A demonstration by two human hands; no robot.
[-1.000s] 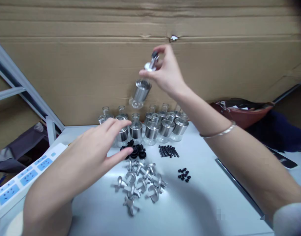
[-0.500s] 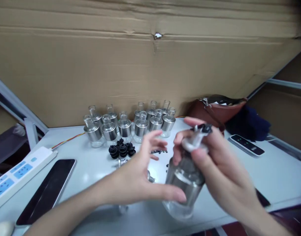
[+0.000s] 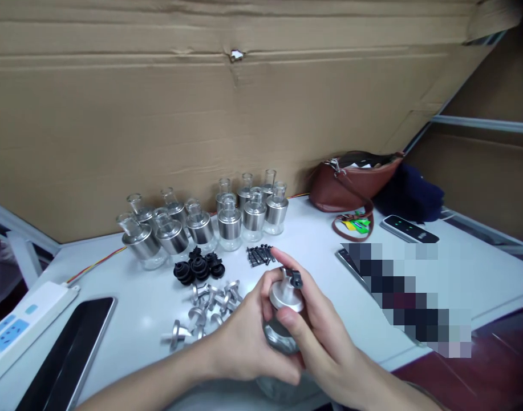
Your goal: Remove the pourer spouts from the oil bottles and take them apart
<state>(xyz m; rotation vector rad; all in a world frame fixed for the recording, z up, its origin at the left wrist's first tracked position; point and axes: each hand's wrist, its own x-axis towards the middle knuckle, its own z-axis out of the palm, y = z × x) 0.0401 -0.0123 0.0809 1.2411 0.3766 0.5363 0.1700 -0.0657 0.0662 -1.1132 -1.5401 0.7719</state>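
Observation:
A glass bottle (image 3: 280, 337) stands low at the front, its base partly hidden by my hands. My left hand (image 3: 244, 337) is wrapped around its body from the left. On the bottle's top sits a silver pourer cap (image 3: 287, 297) with a small black piece (image 3: 296, 279) at its tip. My right hand (image 3: 325, 325) grips this cap and upper part, thumb in front and index finger stretched behind. Beside my left hand lie several loose silver pourer caps (image 3: 197, 315). Behind these are black ribbed stoppers (image 3: 199, 267) and a pile of small black levers (image 3: 259, 255).
Several glass bottles with metal sleeves (image 3: 229, 225) stand along the cardboard wall (image 3: 137, 125). On the left lie a phone (image 3: 68, 354) and a white power strip (image 3: 28, 325). To the right are a brown bag (image 3: 351, 185), a black-topped device (image 3: 410, 229) and a blurred-out dark object.
My left hand has closed around the bottle, which has come lower, more upright and toward the left. My right hand keeps its hold on the top. The view has shifted right.

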